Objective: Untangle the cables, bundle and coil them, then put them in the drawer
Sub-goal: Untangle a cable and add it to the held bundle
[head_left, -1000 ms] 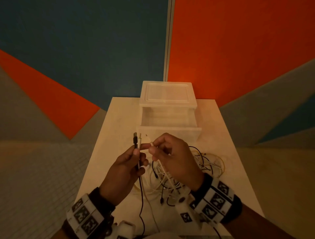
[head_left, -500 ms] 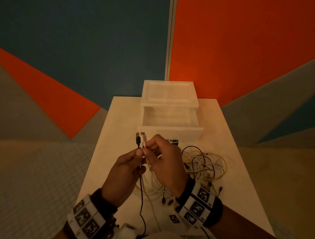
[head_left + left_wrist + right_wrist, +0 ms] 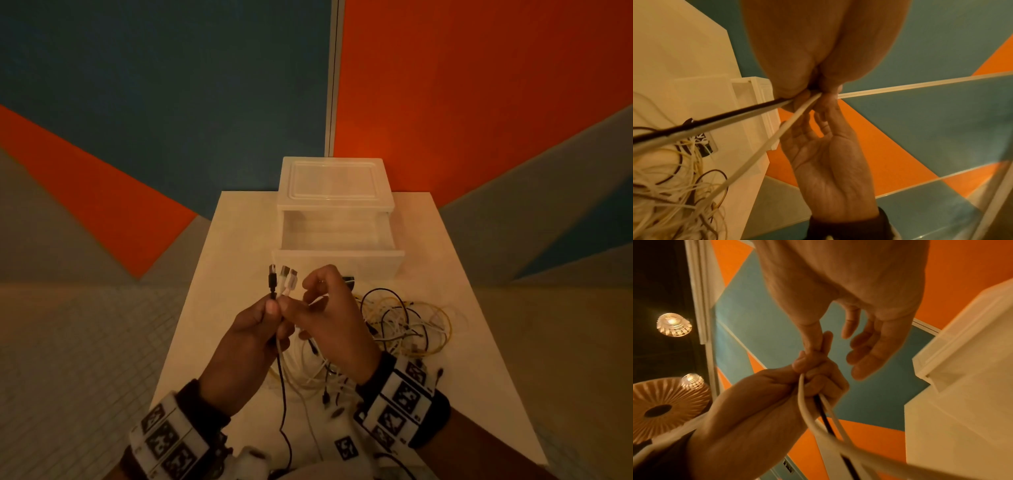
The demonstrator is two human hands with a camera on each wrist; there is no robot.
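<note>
My left hand (image 3: 270,310) holds a black cable (image 3: 281,377) and two white cables upright in front of me, just below their plugs (image 3: 283,278), which stand side by side. My right hand (image 3: 301,298) meets it from the right, thumb and forefinger pinching a white cable (image 3: 318,300) at the same spot; the other fingers hang loose. In the right wrist view the cables (image 3: 823,412) run down out of the left fist (image 3: 818,382). A tangle of white, black and yellow cables (image 3: 404,325) lies on the table under and right of my right hand. The white drawer (image 3: 337,255) stands pulled open behind.
The drawer unit (image 3: 334,185) sits at the back of the small white table (image 3: 226,260), against a blue and orange wall. A small dark object (image 3: 348,279) lies just in front of the drawer. The table edges drop off close on the left and right.
My right hand has moved left against my left hand, bringing a white plug beside the other two. Three plugs now stand together above my left hand's fingers.
</note>
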